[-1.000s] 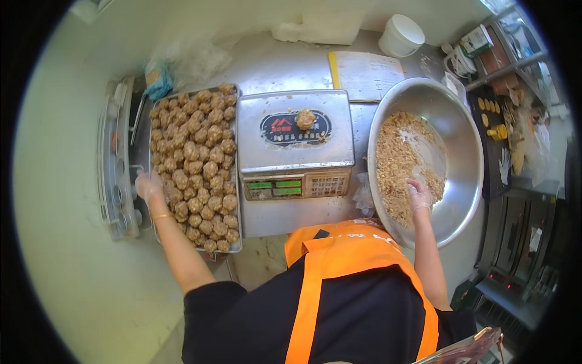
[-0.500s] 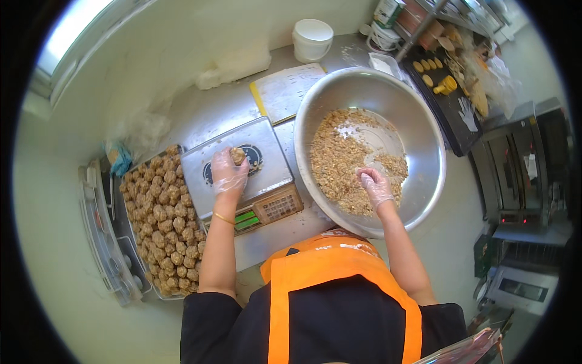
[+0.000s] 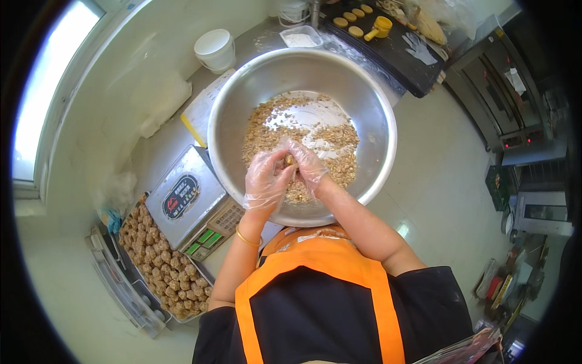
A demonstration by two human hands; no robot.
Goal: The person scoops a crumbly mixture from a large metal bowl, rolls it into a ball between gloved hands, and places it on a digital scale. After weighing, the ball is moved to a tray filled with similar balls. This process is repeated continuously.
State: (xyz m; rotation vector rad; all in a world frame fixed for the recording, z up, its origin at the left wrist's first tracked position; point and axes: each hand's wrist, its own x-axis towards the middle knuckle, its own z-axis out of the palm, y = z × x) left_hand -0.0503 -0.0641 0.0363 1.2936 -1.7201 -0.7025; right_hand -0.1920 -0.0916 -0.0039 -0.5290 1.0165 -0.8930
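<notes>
My left hand [image 3: 267,177] and my right hand [image 3: 307,165], both in clear plastic gloves, meet over a large steel bowl [image 3: 371,124]. Their fingers curl round a nut-mixture ball [image 3: 290,160], mostly hidden between them. Loose, crumbly nut mixture [image 3: 267,130] covers part of the bowl's bottom, with bare metal showing at its middle. To the left stands a digital scale [image 3: 209,182] with a flat metal plate and green displays; some crumbs lie on it. Left of the scale, many brown lumpy balls [image 3: 170,267] are heaped in a tray.
A white lidded bucket [image 3: 215,51] and a yellow-edged board [image 3: 203,109] stand behind the scale. At the back right, a black tray [image 3: 397,57] carries pale discs, a yellow cup [image 3: 379,27] and a glove. Ovens [image 3: 500,91] line the right side.
My left hand has carried the ball from the scale to over the bowl, where my right hand has joined it. The view has swung to the right.
</notes>
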